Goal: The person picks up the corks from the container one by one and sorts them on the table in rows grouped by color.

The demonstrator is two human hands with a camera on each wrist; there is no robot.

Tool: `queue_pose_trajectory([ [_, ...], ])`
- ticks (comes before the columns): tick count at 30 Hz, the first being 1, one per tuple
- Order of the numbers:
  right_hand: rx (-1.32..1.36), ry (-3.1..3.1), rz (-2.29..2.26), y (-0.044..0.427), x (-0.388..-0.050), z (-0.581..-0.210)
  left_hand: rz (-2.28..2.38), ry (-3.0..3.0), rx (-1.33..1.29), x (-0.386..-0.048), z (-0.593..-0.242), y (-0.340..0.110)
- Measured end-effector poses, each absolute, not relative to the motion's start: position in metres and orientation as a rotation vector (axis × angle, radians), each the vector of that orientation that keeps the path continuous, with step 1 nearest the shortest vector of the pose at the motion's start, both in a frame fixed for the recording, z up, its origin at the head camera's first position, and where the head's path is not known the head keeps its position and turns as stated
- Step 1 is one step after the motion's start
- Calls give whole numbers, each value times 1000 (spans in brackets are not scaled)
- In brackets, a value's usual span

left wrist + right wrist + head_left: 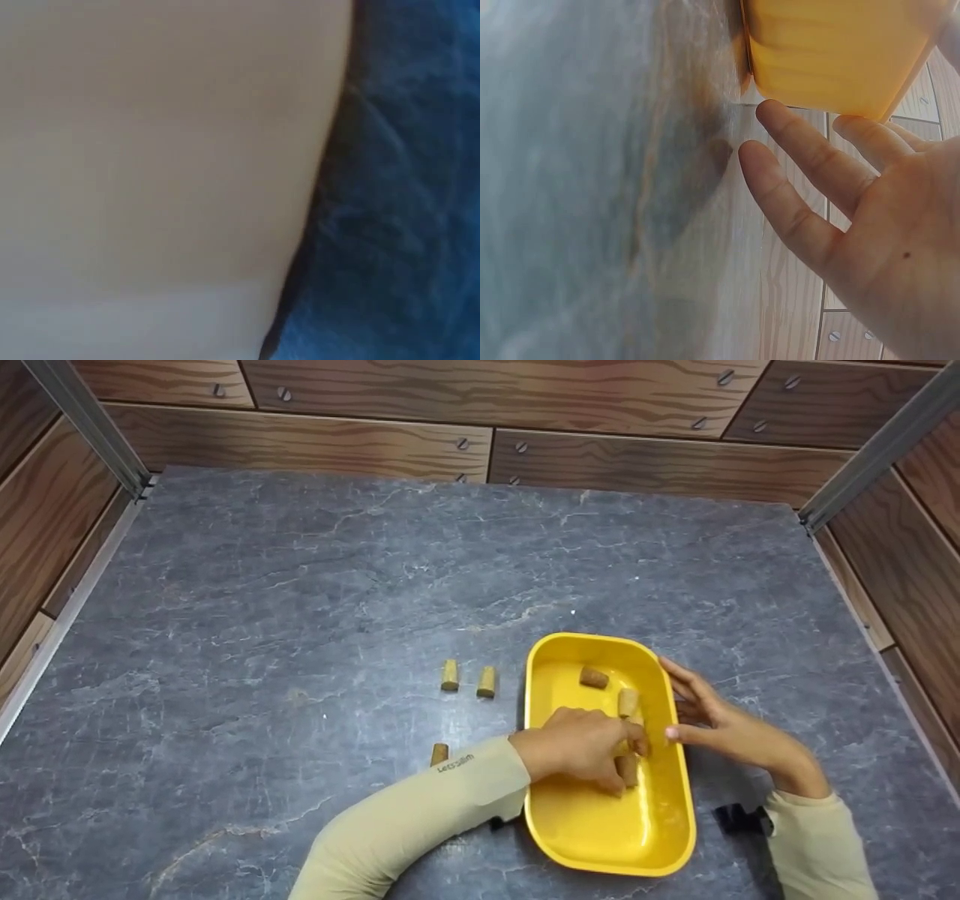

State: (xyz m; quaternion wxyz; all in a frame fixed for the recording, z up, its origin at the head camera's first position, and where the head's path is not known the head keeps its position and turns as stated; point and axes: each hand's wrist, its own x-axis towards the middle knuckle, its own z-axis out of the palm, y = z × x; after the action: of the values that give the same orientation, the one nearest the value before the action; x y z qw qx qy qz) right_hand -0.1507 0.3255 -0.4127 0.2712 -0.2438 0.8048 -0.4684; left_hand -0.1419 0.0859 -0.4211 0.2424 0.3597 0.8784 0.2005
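Observation:
A yellow plastic tray [609,840] stands on the tabletop with several corks in it. My left hand [589,742] reaches over its left wall, fingers bent down, and holds a brown cork [628,772] low in the tray between thumb and fingers. The fingers partly hide a paler cork beside them. Another pale cork [628,703] and a brown cork [594,678] lie farther up in the tray. My right hand [724,727] touches the tray's right side, its thumb on the rim and its extended fingers against the outer wall. The left wrist view shows mostly blurred sleeve.
Left of the tray, two light corks [449,675] [487,682] are on the dark marbled tabletop [300,607]. A brown cork [440,754] is partly behind my left sleeve. Wood-patterned panels [337,442] and metal posts [870,457] bound the table.

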Motion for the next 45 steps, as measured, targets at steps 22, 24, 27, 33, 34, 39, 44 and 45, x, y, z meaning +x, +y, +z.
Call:
queue_pose_trajectory([
  [22, -654, 2174, -1271, 326, -150, -412, 412, 2427, 965, -140, -420, 87],
  [24, -650, 2178, -1270, 325, -151, -412, 387, 2389, 977, -141, -420, 86],
  [27, -650, 2178, -1267, 324, -151, -412, 394, 2314, 1008, -142, -419, 84],
  [33, -640, 2174, -1269, 324, -152, -411, 405, 2266, 1091, -143, -418, 83],
  [34, -641, 2173, -1269, 325, -152, -410, 401, 2271, 1098, -143, -418, 83],
  [39, -646, 2175, -1278, 325, -152, -411, 383, 2279, 1107, -143, -418, 85],
  [44, -655, 2163, -1288, 325, -151, -414, 423, 2273, 1101, -142, -419, 85],
  [45, -660, 2157, -1290, 325, -151, -414, 439, 2269, 1098, -142, -419, 84],
])
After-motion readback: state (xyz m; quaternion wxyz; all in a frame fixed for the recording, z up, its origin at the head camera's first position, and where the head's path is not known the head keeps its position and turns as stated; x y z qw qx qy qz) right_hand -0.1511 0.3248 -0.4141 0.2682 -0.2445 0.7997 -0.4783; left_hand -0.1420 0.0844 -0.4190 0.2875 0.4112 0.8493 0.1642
